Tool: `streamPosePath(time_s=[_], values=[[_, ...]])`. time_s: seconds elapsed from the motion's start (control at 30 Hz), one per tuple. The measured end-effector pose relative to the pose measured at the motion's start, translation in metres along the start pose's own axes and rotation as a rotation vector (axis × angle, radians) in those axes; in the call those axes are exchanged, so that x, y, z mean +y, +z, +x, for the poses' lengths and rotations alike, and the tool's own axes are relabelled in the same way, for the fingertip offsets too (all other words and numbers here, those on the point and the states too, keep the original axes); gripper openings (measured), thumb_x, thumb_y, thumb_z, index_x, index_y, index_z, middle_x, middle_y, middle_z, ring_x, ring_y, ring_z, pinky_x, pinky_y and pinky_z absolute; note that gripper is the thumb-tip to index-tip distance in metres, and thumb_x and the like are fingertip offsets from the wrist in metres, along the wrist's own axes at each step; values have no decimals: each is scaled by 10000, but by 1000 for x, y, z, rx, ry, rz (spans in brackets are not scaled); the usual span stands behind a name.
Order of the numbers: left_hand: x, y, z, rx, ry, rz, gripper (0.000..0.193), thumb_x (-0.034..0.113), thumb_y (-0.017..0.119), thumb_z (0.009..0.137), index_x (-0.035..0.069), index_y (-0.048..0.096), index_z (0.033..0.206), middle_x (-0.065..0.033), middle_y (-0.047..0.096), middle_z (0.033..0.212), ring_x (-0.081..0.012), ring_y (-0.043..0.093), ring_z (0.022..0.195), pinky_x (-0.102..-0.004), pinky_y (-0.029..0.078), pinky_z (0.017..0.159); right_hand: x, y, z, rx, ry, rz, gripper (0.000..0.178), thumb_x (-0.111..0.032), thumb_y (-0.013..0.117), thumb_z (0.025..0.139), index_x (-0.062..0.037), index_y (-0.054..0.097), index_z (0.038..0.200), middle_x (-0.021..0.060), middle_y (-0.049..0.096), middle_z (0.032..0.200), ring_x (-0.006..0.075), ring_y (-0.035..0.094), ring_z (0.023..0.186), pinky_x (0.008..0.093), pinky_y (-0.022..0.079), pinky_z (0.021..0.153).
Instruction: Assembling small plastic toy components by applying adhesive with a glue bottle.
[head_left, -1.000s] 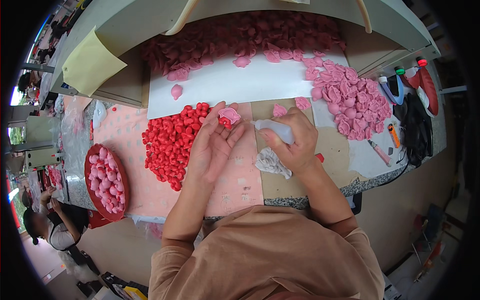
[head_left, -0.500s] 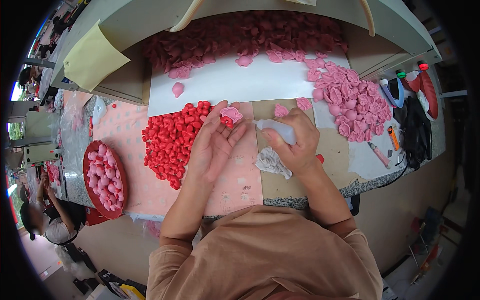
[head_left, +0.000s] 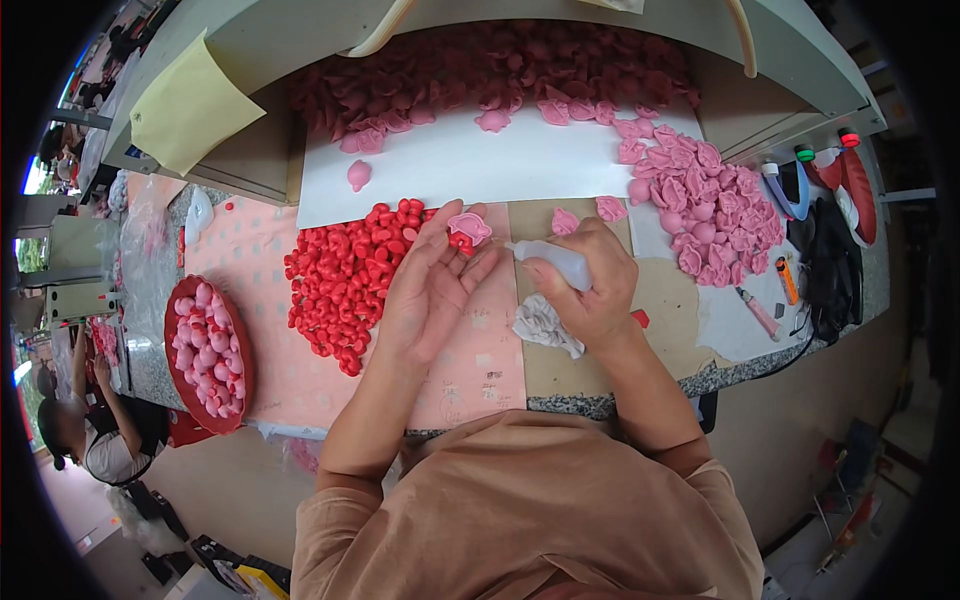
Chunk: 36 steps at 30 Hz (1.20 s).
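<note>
Holding pink piece (head_left: pixel 474 226) — left grip (head_left: pixel 436 288) part-curled, right grip (head_left: pixel 602 290) wrapped round bottle (head_left: pixel 556 260)

Left hand (head_left: pixel 437 300) palm up, a pink shell (head_left: pixel 469 226) and a small red piece (head_left: pixel 460 243) up at its fingertips! Right hand (head_left: pixel 600 295) wraps a translucent squeeze bottle (head_left: pixel 562 262), nozzle pointing left, just short of the shell. Red pieces (head_left: pixel 340 285) heap beside the left hand, a crumpled white cloth (head_left: pixel 545 325) lies near the bottle, and more pink shells (head_left: pixel 705 205) crowd the desk's (head_left: pixel 710 378) right side.
</note>
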<state>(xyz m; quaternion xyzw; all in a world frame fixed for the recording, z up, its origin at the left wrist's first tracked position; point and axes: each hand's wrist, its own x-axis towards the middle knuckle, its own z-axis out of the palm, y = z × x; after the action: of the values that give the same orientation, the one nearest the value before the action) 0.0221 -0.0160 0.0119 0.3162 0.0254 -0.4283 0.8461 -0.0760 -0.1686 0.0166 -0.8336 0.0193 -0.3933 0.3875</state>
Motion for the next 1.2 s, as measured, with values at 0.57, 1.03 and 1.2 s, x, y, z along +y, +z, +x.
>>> streamPosePath(time_s=[0.57,1.03,1.2], values=[[0,1,0,4,-18,9,437,171,465,916,46,364,1324,-88,466,1240,-219,460,1139,-405,341,1045,2,1,0,-28,-1,10,235,-124,723,709,4,565,828,119,542,712,229,502,593,305,424,548],[-2,-4,0,1,-59,-29,431,162,462,918,36,375,1320,-83,485,1220,-209,485,1106,-408,374,1014,-1,2,-1,-27,48,85,242,-177,695,765,4,551,834,106,556,738,188,506,618,281,406,555],[-2,-3,-1,10,-58,-22,427,149,469,916,31,381,1316,-75,496,1187,-202,495,1082,-414,384,1004,1,3,-2,-36,65,98,244,-176,697,762,5,549,830,106,549,730,192,502,616,282,404,556]])
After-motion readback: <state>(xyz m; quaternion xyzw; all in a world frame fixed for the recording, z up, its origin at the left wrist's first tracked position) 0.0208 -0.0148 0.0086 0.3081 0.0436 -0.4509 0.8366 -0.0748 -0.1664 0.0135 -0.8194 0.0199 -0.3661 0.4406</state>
